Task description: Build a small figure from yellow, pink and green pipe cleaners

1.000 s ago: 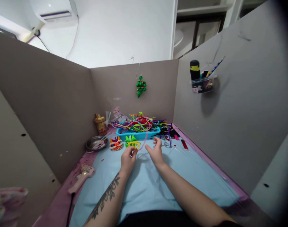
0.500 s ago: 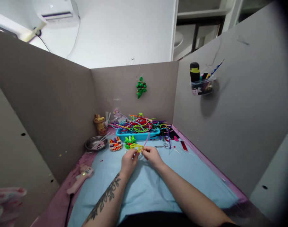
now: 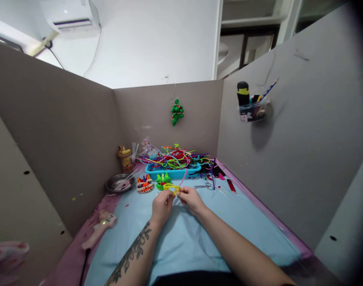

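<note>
A yellow pipe cleaner [image 3: 172, 186], bent into loops, is pinched between my two hands above the blue cloth. My left hand [image 3: 163, 205] grips its near left side with thumb and fingers closed. On the other side my right hand [image 3: 191, 197] pinches its right end, the fingertips close to the left ones. Just behind the loops sits a green fuzzy animal head [image 3: 163, 181], partly covered by them. Left of it is an orange and white one [image 3: 145, 184]. A pink pipe cleaner [image 3: 184, 176] slants up behind my right fingers.
A blue tray [image 3: 172, 173] heaped with coloured pipe cleaners stands at the back. Scissors [image 3: 205, 186] lie right of my hands. At left are a metal bowl [image 3: 120, 183] and a corded pink glue gun [image 3: 101, 231]. Grey partitions [image 3: 169, 131] enclose the table.
The view has shifted slightly. The yellow loops look a little flatter and rounder between my fingers; both hands keep their pinch in nearly the same place.
</note>
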Demonstrator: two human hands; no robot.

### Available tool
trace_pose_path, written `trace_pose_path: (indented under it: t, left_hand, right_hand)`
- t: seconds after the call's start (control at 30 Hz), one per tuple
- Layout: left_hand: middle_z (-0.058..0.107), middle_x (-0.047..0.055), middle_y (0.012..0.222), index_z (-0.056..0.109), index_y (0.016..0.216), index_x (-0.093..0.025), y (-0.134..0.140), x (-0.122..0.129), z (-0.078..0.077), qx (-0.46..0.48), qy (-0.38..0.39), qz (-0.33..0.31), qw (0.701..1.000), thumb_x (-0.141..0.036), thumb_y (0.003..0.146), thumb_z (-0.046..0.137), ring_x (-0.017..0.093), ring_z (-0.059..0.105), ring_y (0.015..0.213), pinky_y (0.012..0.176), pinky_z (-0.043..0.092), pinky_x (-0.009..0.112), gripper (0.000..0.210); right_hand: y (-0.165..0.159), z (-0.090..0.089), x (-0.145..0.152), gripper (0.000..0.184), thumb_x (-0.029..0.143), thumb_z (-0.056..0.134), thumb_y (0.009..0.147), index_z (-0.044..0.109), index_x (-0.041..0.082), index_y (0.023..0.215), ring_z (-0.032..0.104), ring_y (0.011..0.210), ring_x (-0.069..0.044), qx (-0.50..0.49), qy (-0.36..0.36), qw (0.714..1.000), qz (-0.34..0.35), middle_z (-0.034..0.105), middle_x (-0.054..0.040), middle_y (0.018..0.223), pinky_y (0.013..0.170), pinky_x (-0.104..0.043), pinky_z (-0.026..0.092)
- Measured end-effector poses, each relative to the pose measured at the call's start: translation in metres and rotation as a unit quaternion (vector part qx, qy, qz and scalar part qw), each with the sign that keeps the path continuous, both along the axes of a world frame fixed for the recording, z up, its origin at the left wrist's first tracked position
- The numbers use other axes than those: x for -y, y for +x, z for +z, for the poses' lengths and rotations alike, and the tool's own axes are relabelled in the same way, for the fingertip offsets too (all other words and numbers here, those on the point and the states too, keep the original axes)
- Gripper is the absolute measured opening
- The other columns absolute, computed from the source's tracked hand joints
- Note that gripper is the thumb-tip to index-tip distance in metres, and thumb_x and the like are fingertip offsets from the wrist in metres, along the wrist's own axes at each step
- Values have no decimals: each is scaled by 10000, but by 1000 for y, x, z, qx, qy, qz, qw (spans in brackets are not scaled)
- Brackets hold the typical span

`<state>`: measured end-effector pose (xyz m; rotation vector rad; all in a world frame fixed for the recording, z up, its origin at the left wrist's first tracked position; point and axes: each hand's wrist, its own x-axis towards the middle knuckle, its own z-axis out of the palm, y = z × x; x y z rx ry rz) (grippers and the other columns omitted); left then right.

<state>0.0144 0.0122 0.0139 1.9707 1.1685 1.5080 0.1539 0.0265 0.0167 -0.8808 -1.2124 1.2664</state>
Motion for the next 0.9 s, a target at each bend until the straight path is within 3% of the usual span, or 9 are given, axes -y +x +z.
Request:
trace_pose_path:
  t: [0.13,0.27,0.37,0.53,0.63,0.9]
  left_hand:
    - [571,-1,659,561,767,-182,5,-9,-2,160,-115,-41,980,-340,668,661,131,512,601,583,387,231,211]
    - [586,-14,688,518,807,-172,6,-17,-4,282,-172,-100,938,-328,600,728,120,553,648,618,406,219,333]
    - [593,-17,671,536,795,-162,5,-16,-4,295,-203,-104,928,-362,593,734,98,540,588,554,383,197,346]
    - [592,-21,624,558,813,-152,3,-12,-2,284,-251,-111,919,-407,587,731,69,473,464,405,235,171,382]
    - [617,-5,661,571,802,-151,5,-10,0,294,-249,-121,915,-378,567,752,85,514,513,424,267,173,373]
    - [598,-20,623,574,770,-150,7,-8,3,308,-250,-121,910,-341,563,762,82,508,513,472,329,188,338]
  right_hand:
    - [-2,-3,-2,198,330,660,609,616,143,654,348,382,-56,-22,-13,1000,-8,468,54,444,380,-198,250]
    - [0,-7,-4,195,300,661,632,691,163,767,500,575,-116,32,75,994,-71,592,-12,657,563,-259,408]
    - [1,-9,-5,176,291,645,668,717,191,793,530,711,-152,86,142,982,-94,591,-41,777,672,-293,432]
    - [2,-7,-2,164,288,615,712,718,222,822,512,714,-150,151,208,959,-117,517,-36,789,624,-276,430]
    - [1,-5,2,127,262,607,722,717,233,778,500,728,-152,177,239,946,-127,482,-26,766,636,-273,427]
    - [0,-4,3,122,259,611,710,702,199,766,496,660,-131,149,198,957,-152,509,-33,799,584,-260,413]
